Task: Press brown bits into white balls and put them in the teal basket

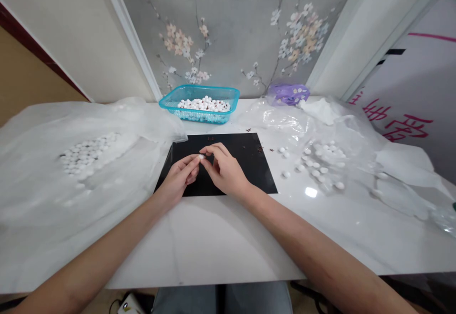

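Observation:
Over the black mat (228, 181), a small white ball (201, 156) sits between the fingertips of both hands. My left hand (183, 174) pinches it from the left with thumb and forefinger, the other fingers curled in. From the right, the thumb and forefinger of my right hand (226, 166) close on the same ball. Fingertips partly cover it, so any small piece pressed against it cannot be made out. Small dark reddish-brown pieces (260, 149) lie on the mat's right part, and others (212, 138) near its back edge.
Behind the mat stands a blue plastic basket (167, 105) full of white balls. Loose white balls (316, 173) and clear plastic bags (285, 119) lie to the right, with a purple bag (288, 94) behind. At left, a translucent sheet or bag (32, 162) bears more white balls (89, 152).

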`<action>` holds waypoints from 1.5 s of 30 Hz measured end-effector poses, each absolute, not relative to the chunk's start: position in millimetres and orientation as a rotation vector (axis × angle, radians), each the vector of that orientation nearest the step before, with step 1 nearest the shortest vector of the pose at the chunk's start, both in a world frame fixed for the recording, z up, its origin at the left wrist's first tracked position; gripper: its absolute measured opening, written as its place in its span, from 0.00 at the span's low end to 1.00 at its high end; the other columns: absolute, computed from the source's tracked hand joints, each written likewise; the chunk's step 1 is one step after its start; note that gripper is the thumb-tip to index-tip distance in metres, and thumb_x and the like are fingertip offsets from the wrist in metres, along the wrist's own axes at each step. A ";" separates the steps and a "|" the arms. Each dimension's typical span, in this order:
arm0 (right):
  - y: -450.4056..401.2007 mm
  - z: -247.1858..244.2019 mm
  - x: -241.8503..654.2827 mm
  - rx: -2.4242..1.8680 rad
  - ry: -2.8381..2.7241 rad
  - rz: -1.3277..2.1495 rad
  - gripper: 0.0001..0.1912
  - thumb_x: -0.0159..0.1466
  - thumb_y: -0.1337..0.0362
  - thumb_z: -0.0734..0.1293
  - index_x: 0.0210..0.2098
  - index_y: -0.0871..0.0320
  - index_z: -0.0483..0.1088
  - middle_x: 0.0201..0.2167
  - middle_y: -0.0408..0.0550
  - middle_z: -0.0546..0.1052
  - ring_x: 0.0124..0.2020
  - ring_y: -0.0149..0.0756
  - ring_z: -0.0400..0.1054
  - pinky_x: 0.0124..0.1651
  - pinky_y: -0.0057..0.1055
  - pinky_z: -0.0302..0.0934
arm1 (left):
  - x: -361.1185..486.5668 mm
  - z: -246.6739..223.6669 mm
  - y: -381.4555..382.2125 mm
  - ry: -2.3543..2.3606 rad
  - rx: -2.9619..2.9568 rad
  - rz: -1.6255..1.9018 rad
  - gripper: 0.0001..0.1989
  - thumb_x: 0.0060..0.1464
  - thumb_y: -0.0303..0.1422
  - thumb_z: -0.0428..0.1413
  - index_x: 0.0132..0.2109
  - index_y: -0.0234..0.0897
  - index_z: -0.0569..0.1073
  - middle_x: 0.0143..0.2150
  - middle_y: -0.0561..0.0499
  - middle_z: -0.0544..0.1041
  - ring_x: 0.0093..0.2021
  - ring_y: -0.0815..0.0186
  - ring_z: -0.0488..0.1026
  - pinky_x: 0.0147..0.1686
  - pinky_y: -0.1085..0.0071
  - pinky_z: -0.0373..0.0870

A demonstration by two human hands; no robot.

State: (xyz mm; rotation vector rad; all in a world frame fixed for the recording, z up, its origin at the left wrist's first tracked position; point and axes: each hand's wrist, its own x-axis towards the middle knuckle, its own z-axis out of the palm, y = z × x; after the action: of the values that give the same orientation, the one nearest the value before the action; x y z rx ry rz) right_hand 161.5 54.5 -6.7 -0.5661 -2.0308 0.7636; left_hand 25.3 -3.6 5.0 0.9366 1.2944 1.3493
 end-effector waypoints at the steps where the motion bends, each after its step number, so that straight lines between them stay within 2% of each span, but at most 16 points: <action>1: 54.6 -6.9 161.4 -0.567 -2.032 0.762 0.09 0.65 0.64 0.58 0.43 0.58 0.64 0.41 0.49 0.67 0.31 0.27 0.65 0.29 0.24 0.61 | 25.4 5.3 -3.6 1.295 0.938 1.349 0.13 0.49 0.41 0.59 0.33 0.34 0.72 0.18 0.60 0.54 0.19 0.77 0.46 0.17 0.78 0.43; 15: 52.4 -11.4 158.2 -0.574 -1.955 0.844 0.08 0.65 0.63 0.59 0.42 0.58 0.65 0.39 0.47 0.67 0.27 0.25 0.63 0.30 0.24 0.61 | 25.0 6.4 -4.6 1.304 0.933 1.342 0.13 0.49 0.41 0.59 0.34 0.34 0.72 0.18 0.60 0.54 0.19 0.76 0.46 0.17 0.79 0.44; 33: 50.1 -11.6 157.4 -0.585 -1.954 0.851 0.08 0.65 0.63 0.58 0.41 0.58 0.66 0.37 0.47 0.67 0.29 0.27 0.64 0.31 0.25 0.61 | 26.2 7.2 -5.1 1.313 0.921 1.352 0.13 0.48 0.40 0.60 0.33 0.33 0.73 0.18 0.59 0.54 0.19 0.77 0.46 0.17 0.79 0.44; 45: 48.9 -11.1 157.4 -0.616 -1.949 0.846 0.08 0.65 0.62 0.58 0.40 0.57 0.65 0.38 0.45 0.67 0.24 0.24 0.60 0.28 0.25 0.58 | 26.4 8.9 -5.8 1.307 0.934 1.346 0.14 0.48 0.41 0.59 0.31 0.34 0.71 0.18 0.59 0.55 0.19 0.77 0.47 0.17 0.78 0.44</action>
State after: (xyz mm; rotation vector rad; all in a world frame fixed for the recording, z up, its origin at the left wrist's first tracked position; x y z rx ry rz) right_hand 157.4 48.9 -11.1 -0.6163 -1.9490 0.8465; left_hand 26.4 -5.8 8.9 0.9342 1.3071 1.3462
